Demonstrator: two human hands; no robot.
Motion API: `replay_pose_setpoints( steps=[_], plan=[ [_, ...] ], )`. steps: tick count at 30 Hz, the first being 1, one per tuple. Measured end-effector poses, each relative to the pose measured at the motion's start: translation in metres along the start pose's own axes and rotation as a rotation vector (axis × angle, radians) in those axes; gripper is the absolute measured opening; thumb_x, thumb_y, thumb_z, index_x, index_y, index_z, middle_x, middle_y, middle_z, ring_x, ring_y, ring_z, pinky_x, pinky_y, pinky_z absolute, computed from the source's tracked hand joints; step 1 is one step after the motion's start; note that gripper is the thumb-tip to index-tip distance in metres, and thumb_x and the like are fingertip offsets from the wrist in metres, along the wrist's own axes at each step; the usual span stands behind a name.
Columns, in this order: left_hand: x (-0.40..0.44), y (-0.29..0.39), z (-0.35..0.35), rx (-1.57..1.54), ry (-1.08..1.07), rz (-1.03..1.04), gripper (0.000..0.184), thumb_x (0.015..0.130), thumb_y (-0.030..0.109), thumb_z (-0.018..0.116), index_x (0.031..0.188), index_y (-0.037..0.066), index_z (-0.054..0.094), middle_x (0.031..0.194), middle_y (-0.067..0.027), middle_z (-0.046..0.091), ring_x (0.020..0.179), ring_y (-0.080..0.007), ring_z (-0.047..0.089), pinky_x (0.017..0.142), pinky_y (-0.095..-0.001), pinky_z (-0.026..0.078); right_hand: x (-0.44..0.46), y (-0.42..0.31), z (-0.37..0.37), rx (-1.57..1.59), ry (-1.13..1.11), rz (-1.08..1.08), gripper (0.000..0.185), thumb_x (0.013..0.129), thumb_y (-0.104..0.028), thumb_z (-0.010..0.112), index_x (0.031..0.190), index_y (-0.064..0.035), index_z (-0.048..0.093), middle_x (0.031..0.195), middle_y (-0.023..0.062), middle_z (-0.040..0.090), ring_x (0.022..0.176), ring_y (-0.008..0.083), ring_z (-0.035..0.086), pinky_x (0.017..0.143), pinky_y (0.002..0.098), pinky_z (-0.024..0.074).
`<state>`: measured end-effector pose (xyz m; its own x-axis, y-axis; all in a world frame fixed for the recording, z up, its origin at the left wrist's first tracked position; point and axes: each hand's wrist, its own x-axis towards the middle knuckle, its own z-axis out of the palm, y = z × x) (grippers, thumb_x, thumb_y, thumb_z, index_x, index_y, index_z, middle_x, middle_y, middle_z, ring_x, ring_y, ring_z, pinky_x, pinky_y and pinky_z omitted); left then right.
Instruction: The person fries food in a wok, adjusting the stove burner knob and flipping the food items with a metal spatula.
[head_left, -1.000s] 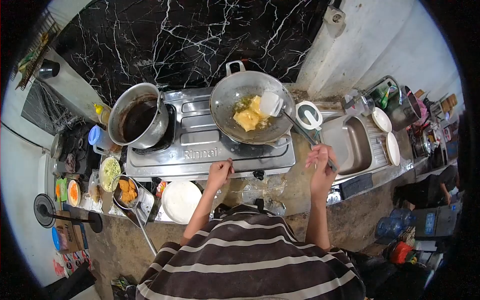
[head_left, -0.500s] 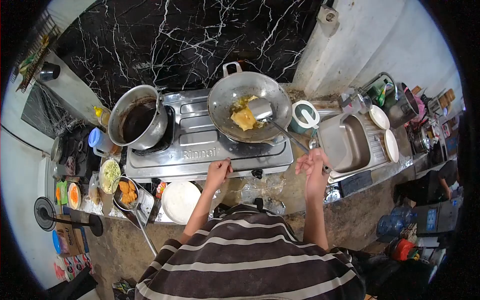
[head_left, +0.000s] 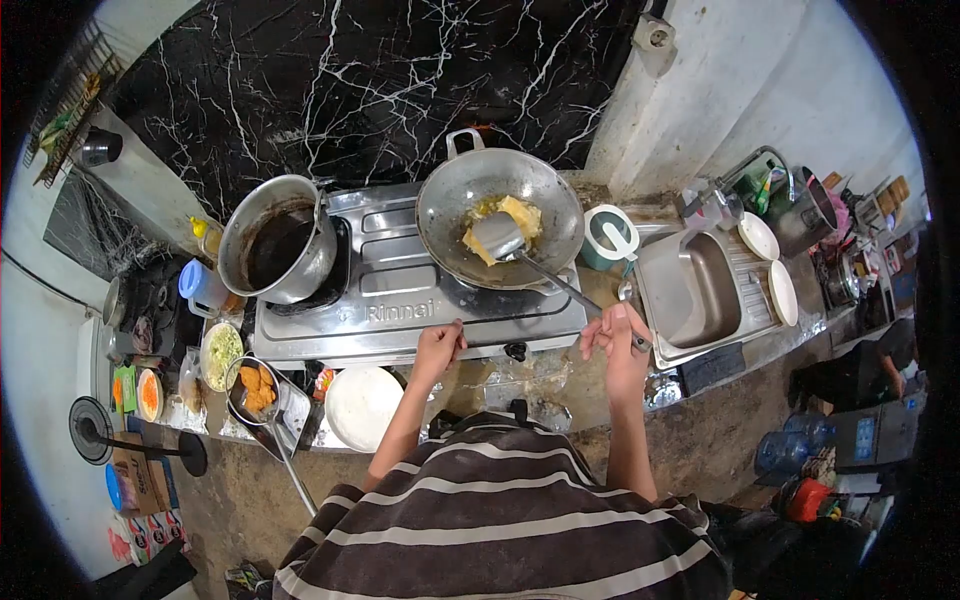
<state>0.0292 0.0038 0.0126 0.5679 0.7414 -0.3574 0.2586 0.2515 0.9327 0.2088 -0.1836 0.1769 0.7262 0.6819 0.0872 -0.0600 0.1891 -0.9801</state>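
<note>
My right hand is closed around the handle of a long spatula. Its metal blade lies over yellow, egg-like food in the wok, covering part of it. A little oil glistens around the food. My left hand is curled closed by the front edge of the gas stove, with nothing visible in it.
Left of the wok stands a large pot with dark contents. A strainer with browned fried pieces, a white plate and a bowl of chopped greens line the front. On the right are a lidded tub and the sink.
The spatula blade has moved left and down within the wok, now onto the food's lower left part. The food's upper right part shows. My right hand has shifted slightly left; my left hand stays put.
</note>
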Motion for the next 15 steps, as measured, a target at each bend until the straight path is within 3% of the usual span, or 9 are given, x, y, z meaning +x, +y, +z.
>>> replay_pose_setpoints(
  steps=[15],
  plan=[
    [0.0033,-0.0065,-0.0013,-0.034,-0.031,0.027,0.048,0.097,0.036,0.051,0.062,0.003,0.059,0.047,0.0018,0.045,0.037,-0.0061,0.037,0.036,-0.0237,0.028,0.0014,0.0015,0.0002,-0.019,0.023,0.001,0.037,0.101,-0.031,0.042,0.079,-0.0011,0.047,0.071,0.0115,0.055,0.06,0.0163,0.054,0.052,0.0278,0.0436]
  ],
)
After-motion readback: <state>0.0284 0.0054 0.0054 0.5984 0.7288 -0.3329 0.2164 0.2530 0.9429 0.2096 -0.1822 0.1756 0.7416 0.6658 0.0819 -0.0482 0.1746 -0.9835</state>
